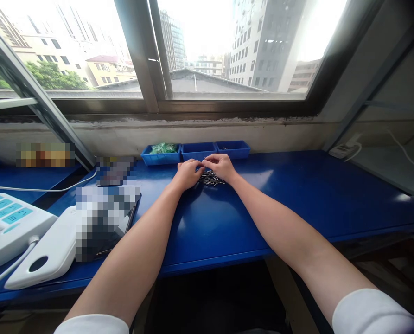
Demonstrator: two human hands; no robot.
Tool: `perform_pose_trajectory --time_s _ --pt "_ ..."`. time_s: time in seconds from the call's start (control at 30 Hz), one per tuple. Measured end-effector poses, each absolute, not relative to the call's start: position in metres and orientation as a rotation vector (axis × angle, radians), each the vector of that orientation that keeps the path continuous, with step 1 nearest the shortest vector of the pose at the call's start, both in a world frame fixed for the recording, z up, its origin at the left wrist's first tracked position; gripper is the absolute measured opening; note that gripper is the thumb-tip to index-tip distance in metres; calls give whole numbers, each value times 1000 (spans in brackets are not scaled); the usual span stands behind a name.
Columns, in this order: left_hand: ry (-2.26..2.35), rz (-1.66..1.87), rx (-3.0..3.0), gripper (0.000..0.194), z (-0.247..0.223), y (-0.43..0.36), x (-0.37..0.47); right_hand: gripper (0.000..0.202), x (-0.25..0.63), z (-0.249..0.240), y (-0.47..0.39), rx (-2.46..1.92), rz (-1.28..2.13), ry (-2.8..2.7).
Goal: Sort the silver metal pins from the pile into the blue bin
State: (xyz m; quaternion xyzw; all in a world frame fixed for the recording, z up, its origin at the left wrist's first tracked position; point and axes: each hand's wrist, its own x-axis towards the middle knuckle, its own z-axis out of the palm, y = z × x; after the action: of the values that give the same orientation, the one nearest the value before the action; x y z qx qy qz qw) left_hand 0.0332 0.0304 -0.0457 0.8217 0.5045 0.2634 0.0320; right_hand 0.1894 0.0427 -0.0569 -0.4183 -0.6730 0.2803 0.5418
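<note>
A small heap of thin metal pieces (211, 179), silvery and dark, lies on the blue tabletop (207, 227); their exact kind is too small to make out. Over the left side of the heap is my left hand (188, 174), fingers curled and pinched together. My right hand (221, 166) meets it from the right, thumb and fingertips closed close to the left fingertips. Whatever sits between the fingertips is too small to name. Just behind the hands stand three blue bins: a left bin (161, 159) with green plastic bags (163, 148), a middle bin (199, 150) and a right bin (232, 149).
At the left lie a white power strip (15, 225), a white oblong device (48, 250) with a dark oval, and blurred-out items. A white cable (54, 189) crosses there. A window (227, 99) rises behind the table, and a metal post (50, 109) slants at the left.
</note>
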Motion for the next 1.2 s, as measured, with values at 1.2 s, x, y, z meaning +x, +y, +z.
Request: perform_pose_trajectory --time_s 1.2 --pt "1816 844 2322 30 -48 39 31 57 233 -47 60 -1608 108 -1568"
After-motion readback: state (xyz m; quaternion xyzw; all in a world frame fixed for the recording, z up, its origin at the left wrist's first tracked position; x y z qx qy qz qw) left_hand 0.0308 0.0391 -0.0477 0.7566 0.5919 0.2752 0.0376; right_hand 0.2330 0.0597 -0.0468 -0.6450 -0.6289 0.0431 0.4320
